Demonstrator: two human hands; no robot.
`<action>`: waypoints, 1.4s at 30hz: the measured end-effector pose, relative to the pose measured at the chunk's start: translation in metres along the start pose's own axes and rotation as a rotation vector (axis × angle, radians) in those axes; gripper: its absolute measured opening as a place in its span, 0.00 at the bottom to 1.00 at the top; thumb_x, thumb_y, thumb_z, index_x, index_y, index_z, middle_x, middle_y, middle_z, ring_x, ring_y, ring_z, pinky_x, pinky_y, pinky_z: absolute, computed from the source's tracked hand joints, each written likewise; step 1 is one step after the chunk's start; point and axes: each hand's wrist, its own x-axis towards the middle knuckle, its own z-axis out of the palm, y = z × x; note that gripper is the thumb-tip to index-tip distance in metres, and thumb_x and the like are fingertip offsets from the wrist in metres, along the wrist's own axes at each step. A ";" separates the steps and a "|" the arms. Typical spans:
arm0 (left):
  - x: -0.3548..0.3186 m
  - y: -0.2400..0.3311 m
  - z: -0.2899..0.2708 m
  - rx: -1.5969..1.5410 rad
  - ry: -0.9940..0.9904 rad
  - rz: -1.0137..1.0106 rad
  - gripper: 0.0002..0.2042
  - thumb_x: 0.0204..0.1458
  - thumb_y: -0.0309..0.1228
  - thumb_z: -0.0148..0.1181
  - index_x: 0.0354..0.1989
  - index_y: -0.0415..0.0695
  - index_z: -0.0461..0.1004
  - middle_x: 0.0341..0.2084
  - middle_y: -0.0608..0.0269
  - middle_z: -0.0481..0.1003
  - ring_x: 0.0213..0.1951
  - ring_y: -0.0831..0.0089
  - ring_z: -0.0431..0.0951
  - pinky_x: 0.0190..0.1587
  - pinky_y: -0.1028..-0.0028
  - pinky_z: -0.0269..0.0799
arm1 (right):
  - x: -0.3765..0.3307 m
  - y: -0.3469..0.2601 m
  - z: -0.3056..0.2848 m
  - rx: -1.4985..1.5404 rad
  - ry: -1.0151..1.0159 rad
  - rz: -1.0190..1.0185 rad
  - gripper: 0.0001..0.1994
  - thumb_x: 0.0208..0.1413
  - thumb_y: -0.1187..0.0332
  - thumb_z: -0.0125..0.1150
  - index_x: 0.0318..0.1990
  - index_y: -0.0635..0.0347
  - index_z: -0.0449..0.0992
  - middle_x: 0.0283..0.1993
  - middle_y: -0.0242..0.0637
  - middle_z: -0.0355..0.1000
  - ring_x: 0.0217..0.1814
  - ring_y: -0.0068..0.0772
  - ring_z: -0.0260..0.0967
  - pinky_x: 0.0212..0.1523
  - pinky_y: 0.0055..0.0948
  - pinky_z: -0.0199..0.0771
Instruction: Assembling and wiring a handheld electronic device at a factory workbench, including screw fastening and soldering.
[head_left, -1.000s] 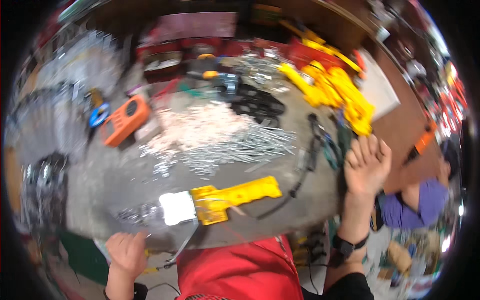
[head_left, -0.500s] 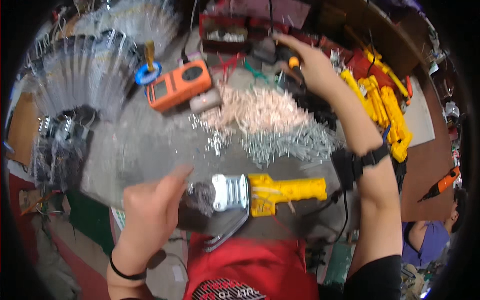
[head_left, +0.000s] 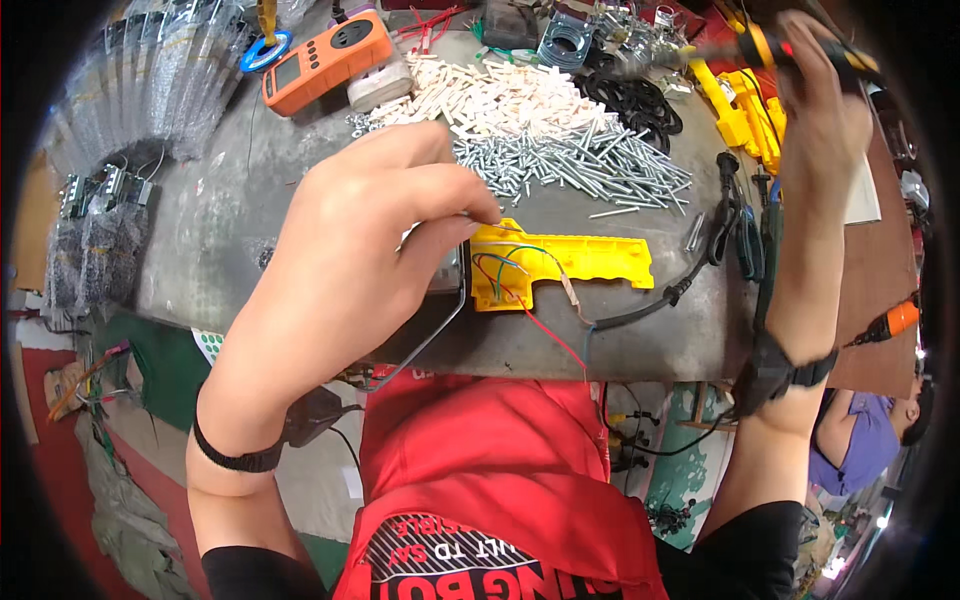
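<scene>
A yellow plastic housing half [head_left: 600, 258] lies on the table in front of me, with red, blue and green wires in its wider left end. My left hand [head_left: 375, 215] reaches over that end. Its thumb and forefinger are pinched at the housing's upper edge; anything between them is too small to make out. The hand hides most of the metal part joined on the left. At the far right my right hand [head_left: 825, 110] is raised, closed around a black screwdriver-like tool [head_left: 757, 48] with a yellow band. Motion smears the tool, whose shaft points left.
Beyond the housing lie piles of long screws [head_left: 570, 160] and pale small sleeves [head_left: 500, 95]. An orange meter [head_left: 325, 62] stands back left, near bagged parts [head_left: 160, 90]. Black rings [head_left: 640, 105] and yellow housings [head_left: 745, 105] lie back right. A black cable [head_left: 640, 312] runs from the housing.
My left hand has moved right onto the yellow housing's left end. My right hand has swung right from the back of the table, carrying the tool. The whole view has shifted.
</scene>
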 end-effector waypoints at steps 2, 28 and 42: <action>0.003 0.002 0.005 0.074 0.018 0.073 0.08 0.41 0.15 0.61 0.30 0.39 0.77 0.24 0.59 0.68 0.30 0.61 0.71 0.33 0.67 0.66 | -0.020 -0.029 -0.019 0.340 0.006 0.188 0.21 0.53 0.85 0.55 0.54 0.58 0.72 0.39 0.32 0.75 0.37 0.24 0.73 0.45 0.19 0.73; 0.019 -0.008 0.033 0.078 -0.112 0.146 0.04 0.43 0.23 0.62 0.28 0.42 0.79 0.28 0.59 0.73 0.38 0.58 0.75 0.41 0.64 0.72 | -0.053 -0.105 -0.019 1.201 0.023 1.285 0.12 0.58 0.59 0.57 0.36 0.59 0.73 0.24 0.26 0.64 0.18 0.13 0.54 0.19 0.15 0.51; 0.016 -0.002 0.019 0.141 -0.016 0.158 0.07 0.42 0.18 0.58 0.30 0.40 0.78 0.29 0.58 0.72 0.37 0.57 0.74 0.40 0.63 0.71 | -0.050 -0.102 -0.018 1.203 0.032 1.250 0.12 0.57 0.59 0.58 0.38 0.59 0.72 0.24 0.26 0.65 0.18 0.13 0.55 0.19 0.14 0.53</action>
